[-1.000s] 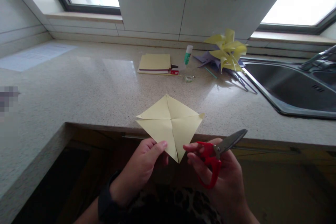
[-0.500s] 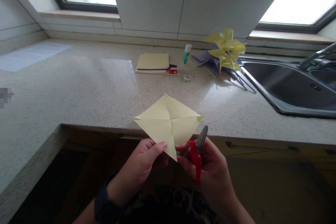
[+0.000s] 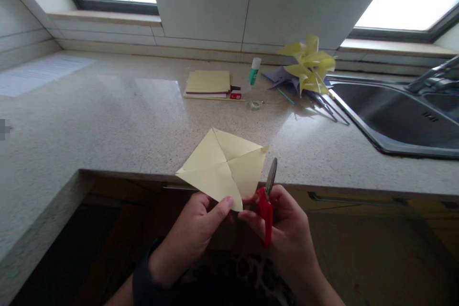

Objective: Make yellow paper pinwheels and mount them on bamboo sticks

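Tilted leftward now, yellow paper (image 3: 222,167) stays pinched in left hand (image 3: 195,229); right hand (image 3: 287,229) clamps red scissors (image 3: 267,201).

Scissors swing upright, paper tilts left.
The red scissors (image 3: 267,201) in the right hand (image 3: 287,234) turn from pointing right to blades-up beside the yellow paper (image 3: 222,167), which rotates and shifts slightly toward lower left.

one creased yellow paper square (image 3: 222,167), one red scissors (image 3: 267,201), two hands (image 3: 195,229)
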The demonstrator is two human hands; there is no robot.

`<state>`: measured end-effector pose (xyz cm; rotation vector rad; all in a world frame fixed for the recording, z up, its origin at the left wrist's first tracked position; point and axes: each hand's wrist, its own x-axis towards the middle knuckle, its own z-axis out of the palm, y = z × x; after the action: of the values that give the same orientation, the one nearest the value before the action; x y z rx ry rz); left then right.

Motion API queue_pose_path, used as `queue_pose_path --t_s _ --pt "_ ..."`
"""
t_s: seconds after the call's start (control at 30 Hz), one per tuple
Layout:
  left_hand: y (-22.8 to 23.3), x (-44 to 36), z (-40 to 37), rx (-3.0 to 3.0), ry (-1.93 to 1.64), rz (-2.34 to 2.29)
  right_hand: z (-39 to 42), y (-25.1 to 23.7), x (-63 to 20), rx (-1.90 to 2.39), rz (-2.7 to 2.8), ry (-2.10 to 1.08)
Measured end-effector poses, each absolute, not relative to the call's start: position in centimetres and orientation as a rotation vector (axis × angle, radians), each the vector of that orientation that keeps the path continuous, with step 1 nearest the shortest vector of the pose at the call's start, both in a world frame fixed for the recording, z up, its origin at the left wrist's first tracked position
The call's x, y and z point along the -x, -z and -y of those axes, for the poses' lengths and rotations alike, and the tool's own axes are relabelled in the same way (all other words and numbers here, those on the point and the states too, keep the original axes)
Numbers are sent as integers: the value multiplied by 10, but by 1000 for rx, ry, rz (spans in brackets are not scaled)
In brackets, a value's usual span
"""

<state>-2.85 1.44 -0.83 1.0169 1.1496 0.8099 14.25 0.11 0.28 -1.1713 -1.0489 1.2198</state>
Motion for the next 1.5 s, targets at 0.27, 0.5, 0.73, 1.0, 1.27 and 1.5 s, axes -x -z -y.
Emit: queue_pose_path --t_s 0.27,0.5,0.73,1.0,1.27,1.5 --pt "-7 24 -13 -1120 -834 -1098 1 1 -144 1214 1028 -1277" --pt "-7 22 -12 -1148 -856 -1149 1 1 -144 1246 1024 -1282" --pt "-8 21 -11 -1146 -868 -1130 0 -3 -141 1232 960 -1310" --pt "-6 21 -8 -1021 -850 -1075 -1 0 -141 1184 919 -1356" --pt "-9 22 -10 -946 -846 -1008 -1 -4 -142 1222 907 -1392" --pt "-9 23 -12 -946 -856 -939 -4 -7 -143 1257 908 -1414"
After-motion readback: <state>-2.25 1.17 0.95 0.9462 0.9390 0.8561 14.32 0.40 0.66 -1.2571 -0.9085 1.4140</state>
